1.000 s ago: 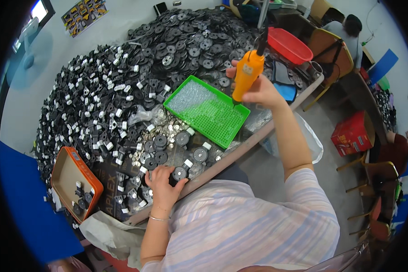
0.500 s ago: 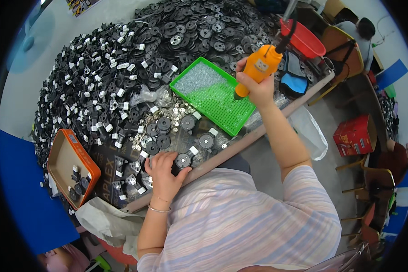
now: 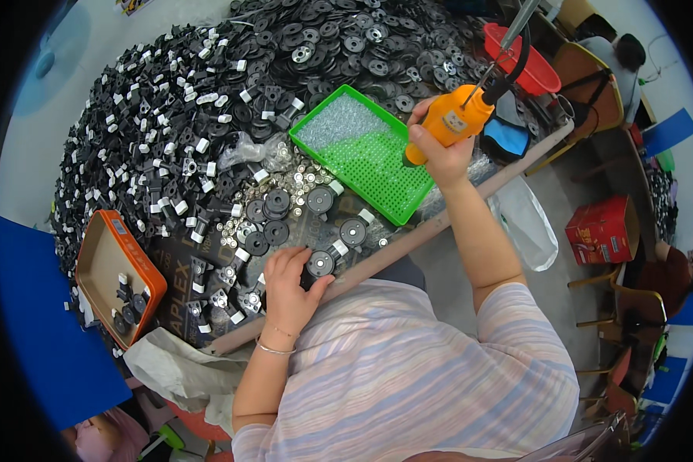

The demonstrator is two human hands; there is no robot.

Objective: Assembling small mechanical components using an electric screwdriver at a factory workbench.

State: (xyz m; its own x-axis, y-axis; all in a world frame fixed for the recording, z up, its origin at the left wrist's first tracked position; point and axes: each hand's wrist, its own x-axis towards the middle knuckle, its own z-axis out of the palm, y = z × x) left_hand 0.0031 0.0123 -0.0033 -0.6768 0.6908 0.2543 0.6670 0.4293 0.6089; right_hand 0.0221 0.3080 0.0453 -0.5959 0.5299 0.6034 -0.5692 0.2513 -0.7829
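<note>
My right hand (image 3: 445, 158) is wrapped round an orange electric screwdriver (image 3: 456, 117), whose dark tip points down over the right part of a green tray (image 3: 393, 219). Small clear or silvery pieces (image 3: 343, 123) are heaped in the tray's far left end. At the table's near edge, my left hand (image 3: 289, 286) has its thumb and fingers round a black caster wheel (image 3: 320, 263) with a white tab. Beside it lie two similar casters (image 3: 353, 231), loose black discs (image 3: 276, 232) and small round metal parts (image 3: 299, 181).
A large pile of black-and-white brackets (image 3: 146, 146) and black discs (image 3: 316, 46) covers the far table. An orange-rimmed tray (image 3: 159, 286) with a few parts sits left. A red basket (image 3: 543, 71) stands far right. A pale rail (image 3: 385, 256) runs along the near edge.
The whole view has shifted slightly. My left hand and the caster have moved a little to the right. The screwdriver has moved slightly right over the green tray.
</note>
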